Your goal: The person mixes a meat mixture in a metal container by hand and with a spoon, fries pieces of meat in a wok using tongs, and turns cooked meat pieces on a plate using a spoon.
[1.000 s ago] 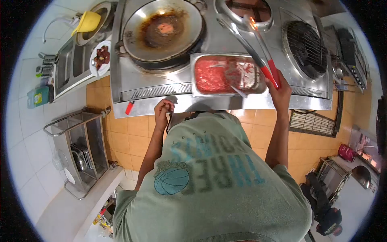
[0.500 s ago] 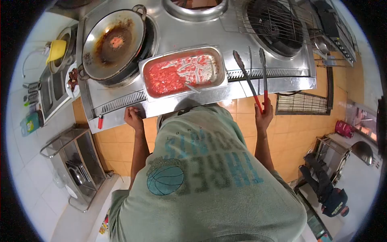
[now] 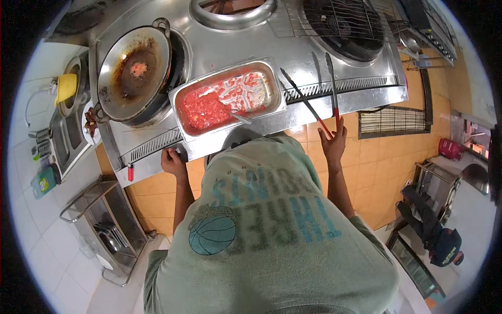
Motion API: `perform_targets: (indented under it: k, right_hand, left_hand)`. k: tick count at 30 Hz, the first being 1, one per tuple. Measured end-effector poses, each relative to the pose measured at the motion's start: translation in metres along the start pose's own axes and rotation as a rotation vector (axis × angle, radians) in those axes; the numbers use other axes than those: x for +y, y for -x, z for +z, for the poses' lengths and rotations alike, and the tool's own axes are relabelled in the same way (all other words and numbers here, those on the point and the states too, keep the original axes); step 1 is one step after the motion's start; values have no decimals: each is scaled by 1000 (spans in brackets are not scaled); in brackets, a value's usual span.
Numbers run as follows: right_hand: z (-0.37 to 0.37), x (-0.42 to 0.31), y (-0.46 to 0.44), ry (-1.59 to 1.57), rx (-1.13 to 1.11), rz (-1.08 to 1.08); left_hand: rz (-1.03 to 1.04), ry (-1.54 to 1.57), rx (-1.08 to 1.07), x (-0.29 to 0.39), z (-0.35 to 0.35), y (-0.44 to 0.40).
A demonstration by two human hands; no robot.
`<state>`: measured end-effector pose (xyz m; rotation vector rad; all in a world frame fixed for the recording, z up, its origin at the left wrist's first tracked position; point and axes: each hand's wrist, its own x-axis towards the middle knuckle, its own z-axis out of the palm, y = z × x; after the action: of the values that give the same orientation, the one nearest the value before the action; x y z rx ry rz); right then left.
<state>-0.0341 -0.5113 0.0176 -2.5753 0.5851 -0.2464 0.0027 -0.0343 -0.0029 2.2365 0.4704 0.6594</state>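
My right hand [image 3: 333, 145] holds a pair of metal tongs [image 3: 305, 100] by the red handles, arms spread wide and tips over the stove's front. My left hand [image 3: 173, 161] is curled closed at the counter's front edge; whatever its fingers hold, if anything, is hidden. Between my hands on the steel counter sits a rectangular metal pan [image 3: 238, 118] with red, chunky sauce [image 3: 201, 112] in it. A spoon-like utensil [image 3: 240, 118] lies in the sauce, its lower end hidden. At the left, a wok [image 3: 112, 78] with browned oil and a small reddish piece rests tilted on a burner.
A wire rack [image 3: 340, 21] lies over the right burner. A red-handled item [image 3: 130, 172] lies at the counter's left corner. Further left are a plate of dark food [image 3: 91, 125] and a sink [image 3: 65, 141]. A person in dark clothes [image 3: 439, 238] is at the far right.
The camera view has shifted and tilted slightly, so the stove sits further left. My right hand has changed its hold on the tongs, with its fingers spread more along the handles.
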Motion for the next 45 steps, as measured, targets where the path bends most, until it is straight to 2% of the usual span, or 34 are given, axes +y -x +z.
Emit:
perform_targets:
  k: [4,7,10,12,15,16,18,20,23,26,29,32,33,39,42,45]
  right_hand:
    - [-3,-9,-2,205,35,-42]
    - [-22,-51,-20,186,229,-314]
    - [-18,-115,-36,25,7,-457]
    - [8,-154,-40,-121,-116,-558]
    - [47,-192,-31,16,-354,-712]
    - [61,-195,-31,20,-411,-715]
    - [87,-200,-29,29,-529,-724]
    - [97,-205,-30,97,-544,-723]
    - [104,-208,-37,109,-657,-649]
    - [78,-238,-37,243,-727,-541]
    - [116,-209,-56,143,-774,-760]
    - [123,-210,-74,-1,-882,-462]
    - [124,-210,-80,-32,-893,-595]
    - [131,-197,-93,-159,-907,-763]
    - [134,-186,-91,-266,-816,-809]
    - [122,-185,-89,-301,-888,-706]
  left_hand:
    - [-20,-45,2,-6,1,2]
    - [-41,-25,-15,-18,1,4]
    - [-49,-6,-19,-24,3,5]
    - [25,-42,-26,-25,1,4]
    - [55,-171,-18,-19,-1,2]
    - [-10,-91,-19,-23,0,3]
    - [6,-67,18,-30,2,5]
    - [65,-79,49,-22,1,3]
    - [48,-82,51,-12,-1,2]
    - [4,-79,65,-4,-3,-1]
    - [12,-118,90,-20,1,7]
    - [-29,-118,87,-17,2,4]
    - [-37,-115,84,-18,1,5]
    - [-2,-166,86,-14,-2,4]
    - [1,-151,106,-17,1,5]
    - [5,-152,96,-19,1,6]
